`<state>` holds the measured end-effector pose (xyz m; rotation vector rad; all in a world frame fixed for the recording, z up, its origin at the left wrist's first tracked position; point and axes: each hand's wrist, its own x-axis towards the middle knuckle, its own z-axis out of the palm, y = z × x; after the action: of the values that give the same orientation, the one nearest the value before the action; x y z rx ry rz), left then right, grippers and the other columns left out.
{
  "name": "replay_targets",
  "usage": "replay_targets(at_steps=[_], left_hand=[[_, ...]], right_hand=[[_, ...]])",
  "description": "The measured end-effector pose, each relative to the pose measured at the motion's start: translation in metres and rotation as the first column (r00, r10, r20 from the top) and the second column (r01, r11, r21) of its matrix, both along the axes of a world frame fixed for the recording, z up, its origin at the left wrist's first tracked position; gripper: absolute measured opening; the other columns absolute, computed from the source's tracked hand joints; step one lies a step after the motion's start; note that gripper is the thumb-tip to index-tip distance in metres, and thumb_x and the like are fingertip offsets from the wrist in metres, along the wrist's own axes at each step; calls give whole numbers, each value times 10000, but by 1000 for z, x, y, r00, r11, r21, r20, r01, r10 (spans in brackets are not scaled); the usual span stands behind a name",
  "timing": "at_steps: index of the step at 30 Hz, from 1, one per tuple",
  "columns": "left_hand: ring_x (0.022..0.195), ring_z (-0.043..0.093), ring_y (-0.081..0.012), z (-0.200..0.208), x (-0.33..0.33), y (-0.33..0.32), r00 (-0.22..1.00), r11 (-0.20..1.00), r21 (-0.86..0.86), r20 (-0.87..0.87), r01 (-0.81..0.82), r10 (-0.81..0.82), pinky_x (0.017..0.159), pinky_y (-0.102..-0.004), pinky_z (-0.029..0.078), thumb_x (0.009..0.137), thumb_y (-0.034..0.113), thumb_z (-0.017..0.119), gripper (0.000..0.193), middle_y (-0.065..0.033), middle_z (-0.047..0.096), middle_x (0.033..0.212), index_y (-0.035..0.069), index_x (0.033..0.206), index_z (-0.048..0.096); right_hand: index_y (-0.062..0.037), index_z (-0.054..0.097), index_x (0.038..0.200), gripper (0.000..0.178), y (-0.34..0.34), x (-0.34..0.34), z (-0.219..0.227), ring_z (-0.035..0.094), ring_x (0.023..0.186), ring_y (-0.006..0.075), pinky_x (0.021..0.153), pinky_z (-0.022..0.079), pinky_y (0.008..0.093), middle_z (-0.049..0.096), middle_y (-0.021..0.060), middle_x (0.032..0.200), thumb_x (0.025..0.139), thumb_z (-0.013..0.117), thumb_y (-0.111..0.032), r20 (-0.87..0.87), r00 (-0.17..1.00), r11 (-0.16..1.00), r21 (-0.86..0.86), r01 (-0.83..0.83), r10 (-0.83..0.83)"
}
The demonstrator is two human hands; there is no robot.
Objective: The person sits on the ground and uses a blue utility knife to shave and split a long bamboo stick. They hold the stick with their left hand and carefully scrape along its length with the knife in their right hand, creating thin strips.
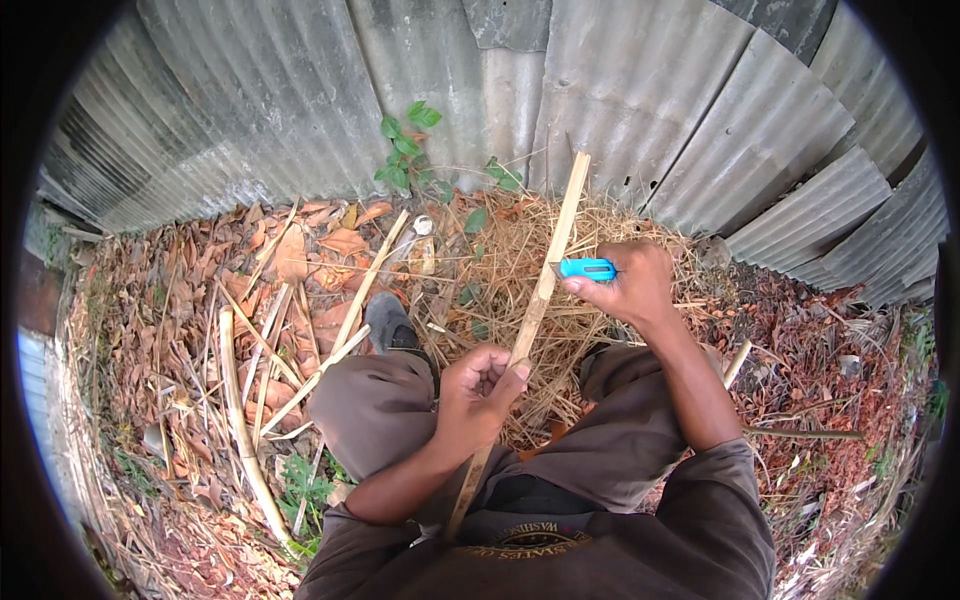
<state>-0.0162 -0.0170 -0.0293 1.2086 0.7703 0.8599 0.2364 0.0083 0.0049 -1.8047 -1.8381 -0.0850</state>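
Right hand (636,284) gripping knife (587,269), left hand (478,395) steadying strip (536,310)

The right forearm is slanting up and leftward from the lower right, its elbow bending beside the trousers (365,400). That hand is closing firmly around the blue handle, the thumb lying along its near side. The left forearm is angling up and rightward from the lower left; its hand is curling into a loose fist, the thumb pressing against the strip.

The strip is lying between the knees, its long axis running from the shirt (700,535) up toward the fence (440,80), the far end leaning right. The knife is pointing left, nearly square to the strip, its tip end meeting the strip's right edge beyond the left hand; how deep the blade is biting, one cannot tell.

Gold lettering is arching across the shirt's chest, appearing upside down from above. Off to the left, a pale pole (238,420) is resting on dry leaves (290,255), and a grey shoe (390,322) is showing past the left knee
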Motion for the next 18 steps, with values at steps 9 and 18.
replay_targets(at_steps=[9, 18], left_hand=[[638, 548, -33, 4, 6, -5, 995, 996, -93, 97, -14, 23, 578, -183, 440, 918, 73, 639, 69, -11, 612, 734, 20, 917, 594], [604, 510, -59, -5, 2, 3, 973, 932, -346, 231, 109, -28, 575, -204, 407, 930, 172, 624, 182, -33, 617, 730, 12, 1018, 626]], right_hand=[[-64, 615, 566, 660, -5, 0, -15, 545, 429, 310, 460, 435, 428, 506, 97, 455, 722, 630, -705, -10, 999, 997, -72, -40, 39], [-80, 594, 523, 696, 2, 5, -19, 544, 404, 281, 437, 436, 406, 491, 85, 423, 686, 631, -756, -31, 999, 1000, 8, 14, -14]])
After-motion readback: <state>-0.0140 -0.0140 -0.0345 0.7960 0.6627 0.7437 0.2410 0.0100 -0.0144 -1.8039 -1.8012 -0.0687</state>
